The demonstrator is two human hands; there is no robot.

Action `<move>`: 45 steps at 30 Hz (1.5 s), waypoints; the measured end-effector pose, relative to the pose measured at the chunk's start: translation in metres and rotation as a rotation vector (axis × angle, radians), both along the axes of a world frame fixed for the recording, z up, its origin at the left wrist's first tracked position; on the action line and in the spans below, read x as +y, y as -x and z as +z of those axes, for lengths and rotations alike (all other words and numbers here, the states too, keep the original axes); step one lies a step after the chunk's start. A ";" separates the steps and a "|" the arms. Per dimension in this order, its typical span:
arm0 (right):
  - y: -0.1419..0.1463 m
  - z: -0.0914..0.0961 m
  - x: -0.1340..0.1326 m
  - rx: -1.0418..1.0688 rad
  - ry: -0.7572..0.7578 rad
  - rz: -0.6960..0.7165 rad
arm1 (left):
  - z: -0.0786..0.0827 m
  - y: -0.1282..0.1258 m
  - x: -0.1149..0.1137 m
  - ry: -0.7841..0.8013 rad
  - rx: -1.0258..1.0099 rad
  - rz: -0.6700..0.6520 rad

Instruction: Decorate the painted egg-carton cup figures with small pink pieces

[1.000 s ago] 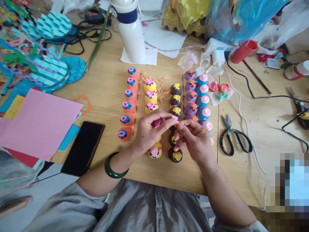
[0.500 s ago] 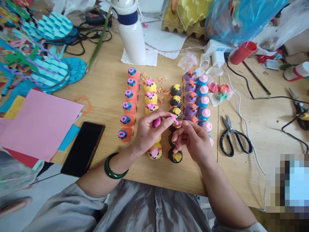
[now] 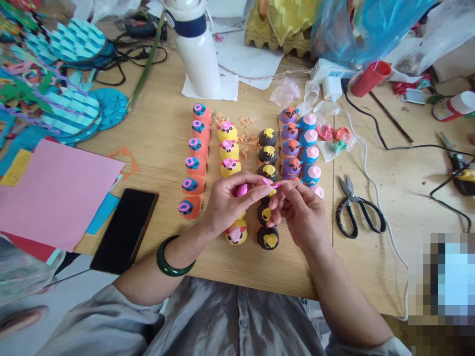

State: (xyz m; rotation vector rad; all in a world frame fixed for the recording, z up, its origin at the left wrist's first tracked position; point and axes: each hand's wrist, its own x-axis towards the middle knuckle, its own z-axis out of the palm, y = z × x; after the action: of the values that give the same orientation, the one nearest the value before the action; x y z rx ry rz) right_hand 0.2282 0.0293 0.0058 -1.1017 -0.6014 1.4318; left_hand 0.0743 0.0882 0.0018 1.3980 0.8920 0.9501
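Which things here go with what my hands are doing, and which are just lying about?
Seemingly part of the job:
pink strip, pinched between left hand and right hand
pink lump, at the left palm
yellow row and black row of decorated domes

Apparently just lying about:
phone
scissors
pink paper
white bottle

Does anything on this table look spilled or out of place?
Yes: loose orange scraps lie scattered around the far ends of the yellow row and the black row, untidy beside such neat lines.

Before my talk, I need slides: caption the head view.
Left fingers and right fingers pinch a pink strip above colorful domes.
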 end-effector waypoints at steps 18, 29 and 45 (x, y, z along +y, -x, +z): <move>0.006 -0.003 -0.003 -0.402 -0.166 -0.153 | 0.004 0.000 -0.001 -0.042 0.068 -0.054; 0.008 -0.011 -0.006 -0.620 -0.302 -0.198 | 0.003 -0.001 -0.001 -0.057 0.120 -0.048; 0.004 -0.022 -0.007 -1.227 -0.482 -0.239 | -0.003 -0.003 -0.001 -0.315 0.193 -0.065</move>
State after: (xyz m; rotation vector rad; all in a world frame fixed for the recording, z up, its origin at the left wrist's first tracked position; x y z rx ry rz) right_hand 0.2246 0.0219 -0.0164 -1.5041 -1.5022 0.2209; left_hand 0.0768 0.0871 -0.0009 1.8008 0.8580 0.9457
